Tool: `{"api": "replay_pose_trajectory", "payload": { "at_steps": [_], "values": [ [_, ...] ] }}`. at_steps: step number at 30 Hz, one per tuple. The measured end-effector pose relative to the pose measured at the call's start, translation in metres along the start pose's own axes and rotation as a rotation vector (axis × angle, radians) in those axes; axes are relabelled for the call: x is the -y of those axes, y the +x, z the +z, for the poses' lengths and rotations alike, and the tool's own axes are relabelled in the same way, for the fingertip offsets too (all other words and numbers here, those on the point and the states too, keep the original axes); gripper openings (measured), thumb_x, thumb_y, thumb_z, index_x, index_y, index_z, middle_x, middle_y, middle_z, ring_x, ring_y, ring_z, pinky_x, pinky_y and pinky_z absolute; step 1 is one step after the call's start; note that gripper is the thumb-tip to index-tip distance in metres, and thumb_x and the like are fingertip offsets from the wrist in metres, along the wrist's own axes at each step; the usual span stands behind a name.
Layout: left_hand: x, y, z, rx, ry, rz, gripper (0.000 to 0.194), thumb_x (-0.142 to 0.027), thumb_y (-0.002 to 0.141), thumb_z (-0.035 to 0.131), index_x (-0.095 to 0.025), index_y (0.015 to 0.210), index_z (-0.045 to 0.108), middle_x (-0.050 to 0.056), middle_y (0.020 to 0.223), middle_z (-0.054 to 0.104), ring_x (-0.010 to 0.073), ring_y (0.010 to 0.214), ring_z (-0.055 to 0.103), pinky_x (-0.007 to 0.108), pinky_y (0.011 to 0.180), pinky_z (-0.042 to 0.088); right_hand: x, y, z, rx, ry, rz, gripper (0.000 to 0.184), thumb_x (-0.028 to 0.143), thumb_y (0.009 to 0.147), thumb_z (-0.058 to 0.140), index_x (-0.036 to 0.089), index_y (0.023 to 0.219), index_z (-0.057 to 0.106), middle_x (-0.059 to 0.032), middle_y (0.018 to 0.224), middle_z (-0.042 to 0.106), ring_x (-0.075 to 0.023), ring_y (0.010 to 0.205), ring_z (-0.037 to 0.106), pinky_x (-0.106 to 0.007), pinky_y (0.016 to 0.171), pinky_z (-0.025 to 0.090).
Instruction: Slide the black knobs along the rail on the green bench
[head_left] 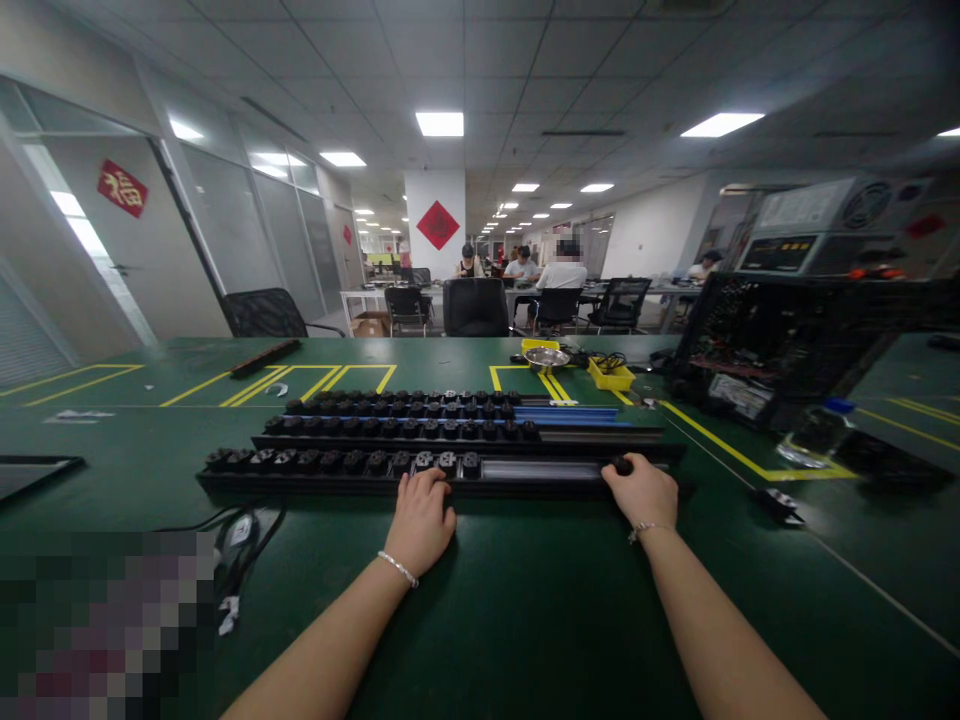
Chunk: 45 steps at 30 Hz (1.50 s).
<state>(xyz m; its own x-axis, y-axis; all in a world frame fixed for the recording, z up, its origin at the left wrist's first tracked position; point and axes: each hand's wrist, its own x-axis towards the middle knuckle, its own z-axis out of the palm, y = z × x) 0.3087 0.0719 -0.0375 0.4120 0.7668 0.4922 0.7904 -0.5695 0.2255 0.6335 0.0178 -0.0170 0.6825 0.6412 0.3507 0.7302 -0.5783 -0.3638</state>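
A long black rail (540,488) lies across the green table in front of me, with a row of small black round pieces (330,462) along its left and middle part. To their right the rail shows a bare greyish channel (544,469). My left hand (424,515) rests at the rail's front edge, its fingers bent over it beside the pieces. Farther right, my right hand (646,495) pinches a small black round piece (621,466) at the rail's right part. Behind stand more rails with similar pieces, one of them blue (566,414).
To the right are an open computer case (750,340) and a clear bottle (816,435). A metal bowl (546,358) and a yellow tray (611,375) sit at the back. Cables (251,550) lie at left. Several people are seated at far desks.
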Motion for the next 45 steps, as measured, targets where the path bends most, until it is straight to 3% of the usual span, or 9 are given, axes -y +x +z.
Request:
{"api": "replay_pose_trajectory", "payload": {
  "at_steps": [23,45],
  "values": [
    [0.001,0.0,0.001,-0.012,-0.006,0.006,0.021,-0.018,0.073,0.049,-0.019,0.091,0.059,0.008,0.111,0.056,0.0244,0.111,0.048,0.052,0.107,0.023,-0.003,-0.001,-0.001,-0.024,-0.044,0.011,0.049,0.045,0.075,0.042,0.015,0.108,0.062,-0.0133,0.098,0.064,-0.0267,0.095,0.054,-0.037,0.082,0.039],
    [0.0,0.0,0.0,-0.012,-0.007,0.006,0.021,-0.017,0.073,0.049,-0.019,0.091,0.059,0.008,0.111,0.056,0.0247,0.11,0.048,0.053,0.106,0.024,-0.011,0.004,-0.001,-0.04,-0.055,0.042,0.046,0.043,0.074,0.042,0.016,0.103,0.064,-0.0119,0.091,0.064,-0.0257,0.092,0.055,-0.037,0.084,0.037]
  ]
}}
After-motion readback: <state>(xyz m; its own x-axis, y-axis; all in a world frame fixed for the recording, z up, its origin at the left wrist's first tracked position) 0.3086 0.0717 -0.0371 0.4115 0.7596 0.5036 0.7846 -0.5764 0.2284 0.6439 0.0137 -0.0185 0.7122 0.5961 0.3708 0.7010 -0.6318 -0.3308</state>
